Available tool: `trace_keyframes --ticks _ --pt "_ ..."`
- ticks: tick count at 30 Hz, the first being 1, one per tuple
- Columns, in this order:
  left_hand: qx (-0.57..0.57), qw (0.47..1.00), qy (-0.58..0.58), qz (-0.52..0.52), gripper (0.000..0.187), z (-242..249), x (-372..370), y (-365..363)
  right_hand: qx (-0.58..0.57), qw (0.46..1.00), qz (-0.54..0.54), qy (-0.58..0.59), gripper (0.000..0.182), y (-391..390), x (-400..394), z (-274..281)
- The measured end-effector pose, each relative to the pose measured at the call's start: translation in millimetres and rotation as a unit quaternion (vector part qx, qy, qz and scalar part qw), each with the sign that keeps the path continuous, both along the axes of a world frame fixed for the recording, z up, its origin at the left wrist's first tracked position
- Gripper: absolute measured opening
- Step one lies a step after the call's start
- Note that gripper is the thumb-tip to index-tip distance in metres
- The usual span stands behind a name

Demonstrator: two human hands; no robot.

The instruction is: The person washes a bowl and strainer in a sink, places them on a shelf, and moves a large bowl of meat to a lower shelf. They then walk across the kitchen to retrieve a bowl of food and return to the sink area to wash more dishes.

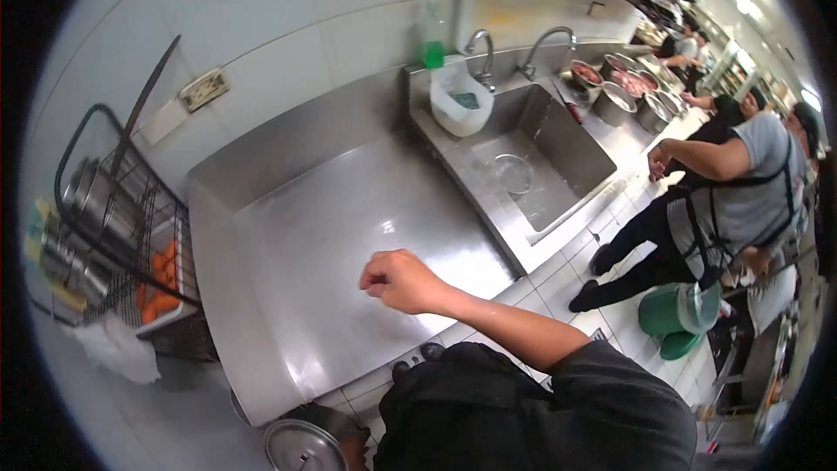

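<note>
My right hand [403, 282] hangs above the steel worktop [340, 218], its fingers curled inward in a loose fist. Nothing sticks out from between them. The forearm reaches in from the lower right, below a dark short sleeve. Under the hand, the steel surface is shiny with bright reflections and has a raised back edge. My left hand is out of view.
A sink [558, 157] with two taps adjoins the worktop, with a white plastic container [458, 109] and green bottle [433, 48] at its corner. Left stands a wire rack [131, 244]; a lidded pot [305, 449] below. A person [741, 174] stands right near a green bin [671, 310].
</note>
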State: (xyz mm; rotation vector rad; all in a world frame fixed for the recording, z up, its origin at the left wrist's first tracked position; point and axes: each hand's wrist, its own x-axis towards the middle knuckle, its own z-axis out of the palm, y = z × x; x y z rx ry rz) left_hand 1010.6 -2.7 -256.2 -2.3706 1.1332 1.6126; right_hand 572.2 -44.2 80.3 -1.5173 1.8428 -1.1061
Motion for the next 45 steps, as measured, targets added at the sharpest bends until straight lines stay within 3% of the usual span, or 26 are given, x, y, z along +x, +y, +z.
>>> trace_keyframes --ticks 6,12,13,14,15,17,19,26,31,36,39,40,42,43,45 --pt "-0.008 0.992 0.079 -0.103 0.018 -37 9 -33 0.058 0.983 -0.172 0.021 0.016 70 -45 7" --pt "-0.017 0.973 0.114 -0.199 0.019 -94 46 -54 0.114 0.923 -0.366 -0.029 0.014 137 -61 26" --pt "-0.062 0.907 0.057 -0.413 0.017 -109 55 -60 0.108 0.920 -0.377 -0.026 0.014 147 -61 31" --pt "-0.106 0.791 -0.001 -0.602 0.016 -119 53 -63 0.100 0.917 -0.386 -0.020 0.013 156 -63 36" --pt "-0.100 0.797 0.014 -0.596 0.017 -113 55 -65 0.120 0.906 -0.402 -0.046 0.013 165 -64 43" --pt "-0.041 0.891 0.054 -0.449 0.018 -101 47 -62 0.082 0.911 -0.401 -0.058 0.014 179 -68 64" --pt "0.012 0.947 0.070 -0.315 0.019 -84 38 -58 0.048 0.913 -0.398 -0.074 0.012 198 -77 78" --pt "0.112 0.982 0.068 -0.138 0.023 -14 -23 -16 -0.104 0.928 -0.349 -0.076 0.008 261 -129 122" --pt "0.079 0.983 0.122 -0.110 0.018 13 -88 10 -0.206 0.936 -0.273 -0.077 0.012 312 -187 136" --pt "0.073 0.967 0.217 -0.109 0.016 33 -143 32 -0.237 0.948 -0.193 -0.091 0.013 345 -230 139" --pt "-0.038 0.991 0.023 -0.130 0.015 51 -189 44 -0.254 0.952 -0.145 -0.085 0.012 357 -244 141" --pt "-0.039 0.991 0.027 -0.129 0.015 35 -187 42 -0.267 0.953 -0.120 -0.080 0.013 360 -248 142" --pt "-0.133 0.921 0.171 -0.323 0.019 -13 -161 32 -0.291 0.948 -0.108 -0.076 0.012 357 -254 137" --pt "-0.134 0.921 0.172 -0.323 0.019 1 -178 35 -0.315 0.939 -0.072 -0.113 0.011 354 -257 134" --pt "-0.035 0.993 0.056 -0.096 0.020 30 -215 42 -0.357 0.915 0.028 -0.187 0.010 347 -268 118"
